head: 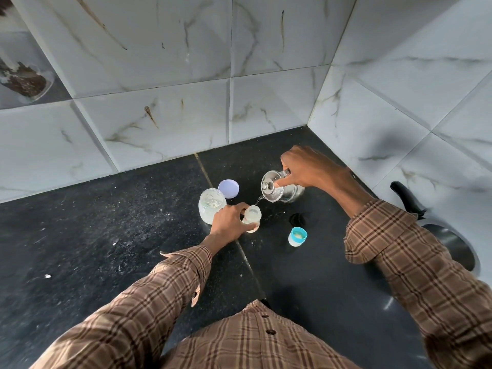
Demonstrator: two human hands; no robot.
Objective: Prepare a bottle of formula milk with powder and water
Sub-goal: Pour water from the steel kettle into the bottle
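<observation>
One round blue cap (297, 236) sits nearest on the black stone counter (106, 235). The left hand (229, 222) curls around one small clear bottle (252, 217). One plastic jar (211, 205) stands beside it. The right hand (311, 169) grips one shiny metal kettle (279, 190), tipped, one finger pressing its lid. One round purple lid (228, 188) lies behind.
</observation>
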